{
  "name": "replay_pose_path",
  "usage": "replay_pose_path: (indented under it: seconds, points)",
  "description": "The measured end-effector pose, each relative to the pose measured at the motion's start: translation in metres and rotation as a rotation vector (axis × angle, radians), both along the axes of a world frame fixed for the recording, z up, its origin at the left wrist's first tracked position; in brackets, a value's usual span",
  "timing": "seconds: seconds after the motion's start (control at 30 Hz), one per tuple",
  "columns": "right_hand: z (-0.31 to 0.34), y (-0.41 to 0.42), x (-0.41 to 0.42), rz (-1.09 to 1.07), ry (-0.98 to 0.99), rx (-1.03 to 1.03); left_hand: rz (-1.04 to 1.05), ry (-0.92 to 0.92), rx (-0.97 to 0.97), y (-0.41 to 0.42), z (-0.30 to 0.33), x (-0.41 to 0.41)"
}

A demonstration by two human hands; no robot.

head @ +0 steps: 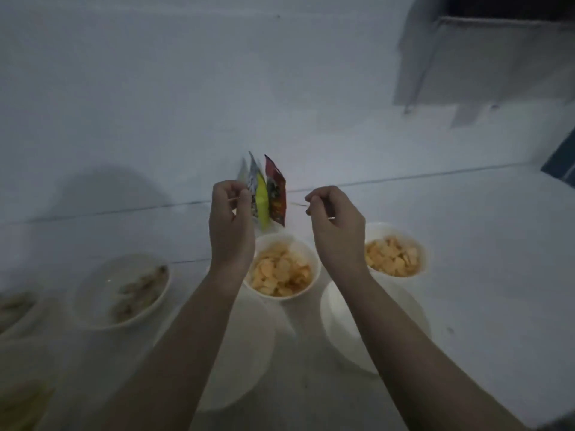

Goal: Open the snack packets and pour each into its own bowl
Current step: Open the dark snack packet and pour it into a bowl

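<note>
Progress check, dim frame so some of this is soft.

Filled: two white bowls of orange crisps, one at centre (pixel 281 269), one to its right (pixel 393 253). A bowl on the left (pixel 121 290) holds a paler, brownish snack; two more at the left edge of view look part-filled, too blurred to call. Two bowls nearest the person look empty: one under the left forearm (pixel 245 346), one under the right forearm (pixel 345 321). My read: well over half poured, at least two pours left.

Packets (pixel 264 194): a small bunch (silver/yellow one, red one, maybe a third behind) upright, held up above the table by the left hand (pixel 231 225), fingers curled and pinching the bunch at its near edge. Right hand (pixel 337 225) is also curled, thumb and fingertips pinched together; possibly a torn strip in there, cannot tell. It's just beside the packets, not touching them. Whether any packet is open I can't tell.

Room: bowls sit clustered toward the near edge of the table, several touching or nearly so. The far side of the table up to the wall (pixel 186 88) is open, as is the right side. Tight spot is the near cluster: forearms hang right over the empty bowls, so dropping elbows risks nudging them.
</note>
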State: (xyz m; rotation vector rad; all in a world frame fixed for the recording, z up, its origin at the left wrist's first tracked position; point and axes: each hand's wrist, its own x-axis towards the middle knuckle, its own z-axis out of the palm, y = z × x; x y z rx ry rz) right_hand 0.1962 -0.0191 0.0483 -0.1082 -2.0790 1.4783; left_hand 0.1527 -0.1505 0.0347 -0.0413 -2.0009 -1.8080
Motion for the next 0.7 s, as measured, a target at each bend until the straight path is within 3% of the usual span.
replay_pose_path:
  seconds: [0.27, 0.47, 0.6, 0.7]
  points:
    - [-0.05, -0.043, -0.107, 0.118, -0.183, -0.056, -0.012, -0.288, 0.09, -0.042, -0.045, -0.117]
    - [-0.079, -0.051, -0.168, 0.135, -0.222, 0.108, -0.064, -0.383, 0.051, -0.034, -0.081, -0.182]
    - [-0.092, -0.056, -0.198, 0.139, -0.255, 0.115, -0.149, -0.418, 0.052, -0.022, -0.103, -0.215]
    - [-0.101, -0.06, -0.212, 0.131, -0.243, 0.062, -0.331, -0.496, 0.218, -0.01, -0.115, -0.233]
